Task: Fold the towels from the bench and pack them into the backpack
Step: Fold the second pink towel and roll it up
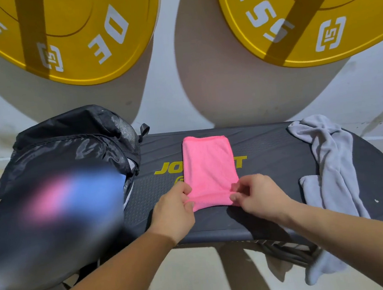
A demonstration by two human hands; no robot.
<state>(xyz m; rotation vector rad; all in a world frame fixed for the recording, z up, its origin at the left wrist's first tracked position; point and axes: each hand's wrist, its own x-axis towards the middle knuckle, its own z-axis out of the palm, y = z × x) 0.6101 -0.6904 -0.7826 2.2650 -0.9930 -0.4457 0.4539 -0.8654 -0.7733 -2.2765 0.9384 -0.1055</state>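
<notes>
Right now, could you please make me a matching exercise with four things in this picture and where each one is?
1 pink towel
2 grey towel
3 backpack
4 yellow plates

a left end of the bench
b behind the bench
c bench middle, pinched by left hand and right hand
d crumpled at the right end

Pairs: 1-c, 2-d, 3-a, 4-b

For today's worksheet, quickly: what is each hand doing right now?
Left hand: pinches the near left corner of the pink towel.
Right hand: pinches the towel's near right corner.
</notes>
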